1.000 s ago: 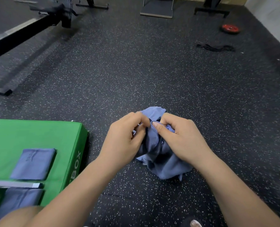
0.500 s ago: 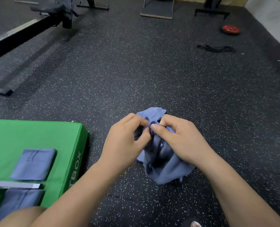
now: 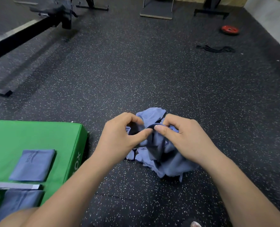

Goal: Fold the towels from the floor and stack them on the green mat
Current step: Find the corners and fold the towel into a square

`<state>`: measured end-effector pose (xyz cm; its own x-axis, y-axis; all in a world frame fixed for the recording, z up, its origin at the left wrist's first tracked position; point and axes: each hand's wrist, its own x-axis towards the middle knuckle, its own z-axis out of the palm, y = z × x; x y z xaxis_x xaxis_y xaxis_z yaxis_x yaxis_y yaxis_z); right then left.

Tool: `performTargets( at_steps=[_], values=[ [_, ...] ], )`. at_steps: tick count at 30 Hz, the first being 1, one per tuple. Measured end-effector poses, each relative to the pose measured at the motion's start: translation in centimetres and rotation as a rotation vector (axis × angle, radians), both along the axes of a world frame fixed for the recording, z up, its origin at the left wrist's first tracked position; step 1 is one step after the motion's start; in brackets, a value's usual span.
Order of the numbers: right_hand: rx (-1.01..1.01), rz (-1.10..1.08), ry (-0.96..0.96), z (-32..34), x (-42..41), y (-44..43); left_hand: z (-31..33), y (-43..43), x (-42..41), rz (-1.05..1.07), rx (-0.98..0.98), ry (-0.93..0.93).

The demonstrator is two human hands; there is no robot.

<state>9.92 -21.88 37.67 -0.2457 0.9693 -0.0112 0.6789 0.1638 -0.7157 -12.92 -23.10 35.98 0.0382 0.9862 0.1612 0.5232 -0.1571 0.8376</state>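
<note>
Seen from the head camera, we look down at our two bare hands working a crumpled towel (image 3: 168, 166), blue and bunched, on the speckled black floor (image 3: 136, 71) just right of the green mat (image 3: 29, 136). Our left hand (image 3: 119, 136) pinches a dark fold of the cloth between thumb and curled fingers; our right hand (image 3: 183, 141) pinches the same fold from the other side, thumb tip almost meeting the left thumb. The rest of the cloth hangs down to the floor beneath our wrists. On the mat lies a folded towel (image 3: 32, 164), flat and square, and nearer us a second folded towel (image 3: 19, 202), with a grey bar (image 3: 13, 185) crossing between them. Far off on the floor sit a red weight plate (image 3: 230, 29), a black strap (image 3: 215, 49) and a black metal frame (image 3: 21, 33).
</note>
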Motion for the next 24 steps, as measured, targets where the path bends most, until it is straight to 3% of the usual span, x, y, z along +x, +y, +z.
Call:
performTargets(
  at_steps=[9, 14, 24],
  values=[
    [-0.044, 0.017, -0.084, 0.2, 0.2, -0.3, 0.3, 0.0, 0.0, -0.028, 0.009, -0.084],
    [-0.044, 0.075, 0.073, 0.8, -0.5, -0.5, 0.2, -0.1, 0.0, -0.154, 0.008, -0.081],
    [-0.001, 0.15, -0.001, 0.3, -0.9, -0.8, 0.6, -0.3, -0.2, -0.183, -0.043, -0.166]
  ],
)
